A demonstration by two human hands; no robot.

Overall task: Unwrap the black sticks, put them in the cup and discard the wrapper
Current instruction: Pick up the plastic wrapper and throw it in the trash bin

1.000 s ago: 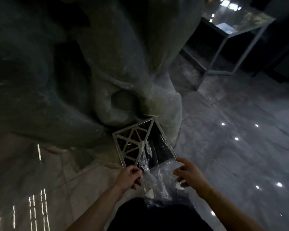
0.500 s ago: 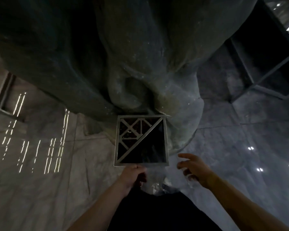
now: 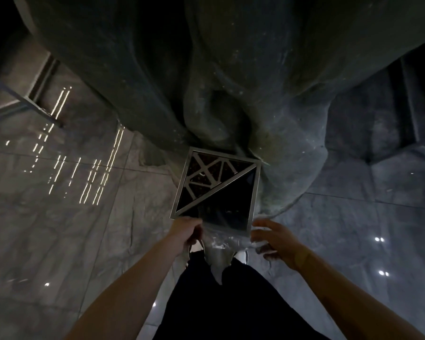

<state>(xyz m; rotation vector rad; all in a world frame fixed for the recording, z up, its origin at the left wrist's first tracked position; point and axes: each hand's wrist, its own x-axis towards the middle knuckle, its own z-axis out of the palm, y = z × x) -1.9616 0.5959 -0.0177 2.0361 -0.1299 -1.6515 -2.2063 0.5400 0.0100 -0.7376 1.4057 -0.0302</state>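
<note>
A square metal-framed bin (image 3: 217,190) stands on the glossy marble floor (image 3: 59,229) against a rough stone column (image 3: 231,82). The clear plastic wrapper (image 3: 219,246) hangs at the bin's near edge. The left hand (image 3: 185,233) pinches its left side with curled fingers; the right hand (image 3: 274,239), fingers loosely spread, touches its right side.

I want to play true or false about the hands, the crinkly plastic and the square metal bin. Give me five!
1. The left hand grips the clear plastic wrapper. True.
2. The wrapper hangs at the near edge of the square metal bin. True.
3. The bin top is round. False: it is square, with a diagonal bar across it.
4. The right hand is far from the wrapper. False: it is right at the wrapper's edge, fingers loosely curved.
5. The bin stands on a wooden table. False: it stands on the shiny stone floor.
</note>
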